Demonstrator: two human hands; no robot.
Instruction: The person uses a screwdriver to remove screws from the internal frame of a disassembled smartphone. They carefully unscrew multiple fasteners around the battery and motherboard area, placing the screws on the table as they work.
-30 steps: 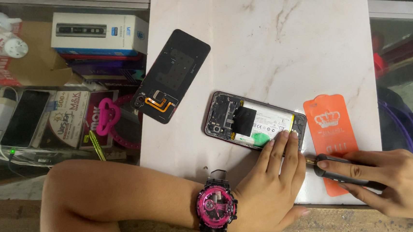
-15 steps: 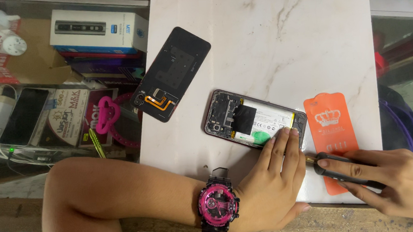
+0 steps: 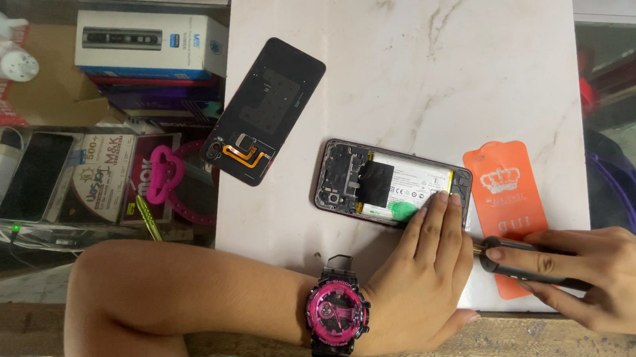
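Marble-look bench (image 3: 414, 52) carried everything. Back cover (image 3: 268, 107) was already off and lay inner face up at the far left of the slab, its orange flex cable showing, well apart from both hands. Opened phone (image 3: 393, 183) lay face down mid-bench with board, black shield and white battery (image 3: 415, 186) exposed, so the opening step looked done. Battery still sat in its bay, shield still in place; I'd judge the internal work at an early stage, and reassembly all left. Orange screen-protector packet (image 3: 510, 202) lay just right of the phone, partly under the right hand's tool.

Left hand (image 3: 422, 283), pink-and-black watch (image 3: 336, 315) on the wrist, lay flat on the bench at the near edge, fingers (image 3: 440, 215) extended and unclenched, tips pressing the phone's near right corner over the battery's green tab. It was pinning the phone, not gripping it.

Right hand (image 3: 601, 278) came in from the near right, fingers closed round a black-handled screwdriver (image 3: 521, 257). Its tip pointed left at the phone's right end, but the left hand's fingers hid the contact point; couldn't tell if it touched.
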